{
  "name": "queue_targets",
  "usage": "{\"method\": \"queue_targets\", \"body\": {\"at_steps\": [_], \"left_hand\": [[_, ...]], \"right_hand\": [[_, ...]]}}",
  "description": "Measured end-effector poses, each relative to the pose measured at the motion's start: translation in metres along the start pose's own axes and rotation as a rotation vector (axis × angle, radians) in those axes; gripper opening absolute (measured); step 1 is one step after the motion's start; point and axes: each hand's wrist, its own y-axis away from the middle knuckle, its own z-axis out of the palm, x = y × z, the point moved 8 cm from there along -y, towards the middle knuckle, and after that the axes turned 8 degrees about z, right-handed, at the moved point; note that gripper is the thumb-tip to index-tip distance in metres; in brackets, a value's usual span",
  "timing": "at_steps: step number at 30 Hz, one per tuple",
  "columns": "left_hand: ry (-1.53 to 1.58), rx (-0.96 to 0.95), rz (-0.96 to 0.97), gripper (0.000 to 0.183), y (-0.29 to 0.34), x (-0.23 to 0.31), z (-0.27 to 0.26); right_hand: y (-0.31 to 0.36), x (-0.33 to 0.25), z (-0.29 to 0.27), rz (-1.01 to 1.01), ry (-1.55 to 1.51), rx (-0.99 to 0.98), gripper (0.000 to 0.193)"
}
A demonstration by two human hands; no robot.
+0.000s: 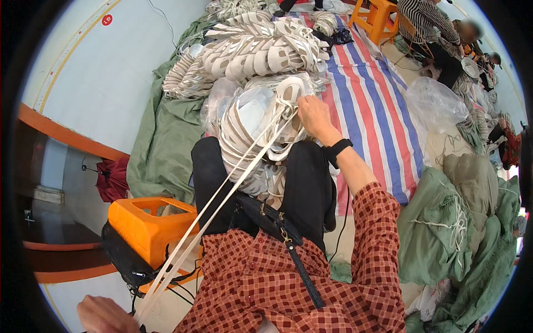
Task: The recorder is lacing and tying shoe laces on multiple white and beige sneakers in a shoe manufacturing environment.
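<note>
A bundle of beige and white shoe uppers (239,130) rests between my knees. My right hand (315,117) is closed at the top of the nearest shoe upper (292,86), its fingers gripping the edge by the lace holes. From that upper, long cream laces (217,206) run taut down to the lower left. There my left hand (104,315) is closed like a fist by the lace ends, out past my left side. Its fingertips are partly hidden, and the frame's rim cuts off its lower part.
More stacked shoe uppers (266,47) lie ahead on a striped sheet (369,111) and green cloth (161,139). An orange stool (130,227) with a black bag (119,261) stands at my left. Green sacks (433,227) lie at right; a seated person (430,28) is at far right.
</note>
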Motion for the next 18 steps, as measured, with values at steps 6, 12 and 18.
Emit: {"method": "queue_targets", "body": {"at_steps": [6,12,18], "left_hand": [[-0.037,1.028,0.095,0.033,0.087,-0.055,-0.028],[-0.052,1.339,-0.787,0.022,0.215,-0.104,-0.023],[0.274,1.711,-0.551,0.020,0.271,-0.130,-0.021]], "right_hand": [[0.010,0.046,-0.030,0.311,-0.126,0.260,0.013],[0.019,0.052,-0.004,0.415,-0.235,0.094,0.014],[0.008,0.040,0.003,0.394,-0.624,0.015,0.017]]}}
